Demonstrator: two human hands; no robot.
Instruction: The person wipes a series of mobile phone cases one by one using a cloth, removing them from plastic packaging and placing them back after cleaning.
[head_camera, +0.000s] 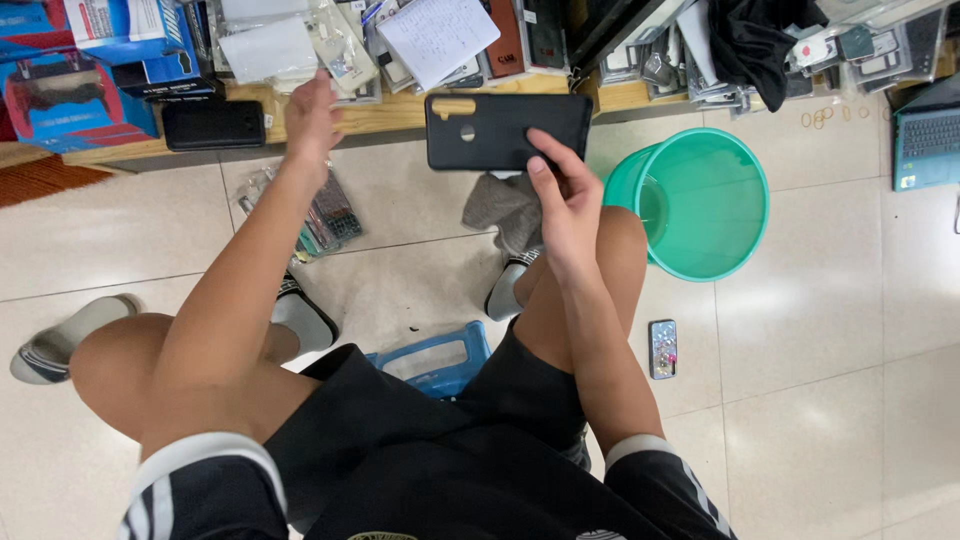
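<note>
My right hand (565, 200) grips a black phone case (505, 130) by its right end, holding it flat in front of me with its camera cut-outs showing. My left hand (312, 118) reaches up to the low wooden shelf (400, 112), its fingers at a clear packet (345, 55) among the stacked goods; whether it grips the packet I cannot tell. A grey cloth (505, 210) lies on the tiled floor just under the case.
A green plastic bucket (700, 200) stands right of my right knee. A small phone (662, 348) lies on the floor, a blue stool (435, 360) sits under me. Blue boxes (70, 90), another black case (213, 125), packets (325, 215) and a laptop (930, 140) line the shelf area.
</note>
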